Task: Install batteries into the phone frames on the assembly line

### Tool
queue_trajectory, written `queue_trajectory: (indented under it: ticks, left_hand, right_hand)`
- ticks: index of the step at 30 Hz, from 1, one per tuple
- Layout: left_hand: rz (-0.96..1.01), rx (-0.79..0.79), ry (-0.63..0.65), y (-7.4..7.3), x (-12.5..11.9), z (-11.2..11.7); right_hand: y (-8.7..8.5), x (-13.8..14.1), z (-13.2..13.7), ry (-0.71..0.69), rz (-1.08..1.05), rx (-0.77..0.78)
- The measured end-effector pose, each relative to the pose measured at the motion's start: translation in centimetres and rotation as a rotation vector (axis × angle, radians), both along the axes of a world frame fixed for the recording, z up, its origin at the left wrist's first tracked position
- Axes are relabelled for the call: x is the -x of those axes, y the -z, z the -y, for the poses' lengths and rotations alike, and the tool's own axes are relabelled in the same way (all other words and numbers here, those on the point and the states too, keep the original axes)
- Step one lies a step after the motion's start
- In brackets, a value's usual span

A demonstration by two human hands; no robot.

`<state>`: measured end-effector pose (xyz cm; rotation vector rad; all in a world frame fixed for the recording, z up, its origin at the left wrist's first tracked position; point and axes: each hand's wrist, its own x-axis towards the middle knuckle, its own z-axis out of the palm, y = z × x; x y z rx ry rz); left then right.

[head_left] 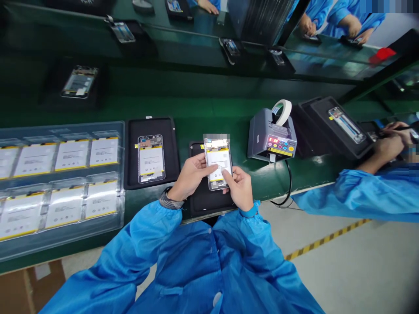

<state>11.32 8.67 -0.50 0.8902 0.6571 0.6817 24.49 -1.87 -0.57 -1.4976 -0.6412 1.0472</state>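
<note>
Both hands hold an opened phone [217, 185] tilted above a black tray [209, 203]. A white battery [213, 158] with yellow strips sits inside its frame, and circuit parts show at the top end. My left hand [194, 173] grips the left edge, its thumb lying across the battery. My right hand [240, 186] is closed around the lower right side, thumb on the battery and fingers partly hidden beneath. To the left, a second opened phone [151, 160] with a battery in it rests on another black tray [131, 174].
A clear plastic tray [121, 192] of several batteries lies at the left. At the right stands a tape dispenser [271, 135] with a white roll; its black cable [290, 179] hangs over the edge. A co-worker's sleeve [366, 196] is at the far right. Phones on trays line the back.
</note>
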Motion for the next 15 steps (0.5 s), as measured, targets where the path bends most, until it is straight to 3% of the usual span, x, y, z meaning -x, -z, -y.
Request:
queue_trajectory:
  ticks: [4, 6, 8, 11, 15]
  left_hand:
    - [-0.036, -0.009, 0.008, 0.5, -0.1, -0.1]
    - [-0.073, -0.052, 0.009, 1.0, -0.2, -0.3]
    - [-0.166, -0.136, 0.029, 1.6, -0.1, -0.4]
    - [-0.427, -0.365, 0.032, 2.3, 0.8, -0.2]
    - [-0.809, -0.837, -0.174, 1.8, 3.5, 3.4]
  right_hand:
    - [0.7, -0.4, 0.1, -0.083, 0.028, 0.053]
    - [0.5, -1.2, 1.0, -0.110, 0.188, 0.069]
    - [0.1, -2.4, 2.5, -0.026, 0.418, 0.066]
    - [0.3, -4.5, 5.3, 0.078, 0.595, 0.050]
    - [2.7, -5.9, 7.9, 0.099, 0.581, 0.045]
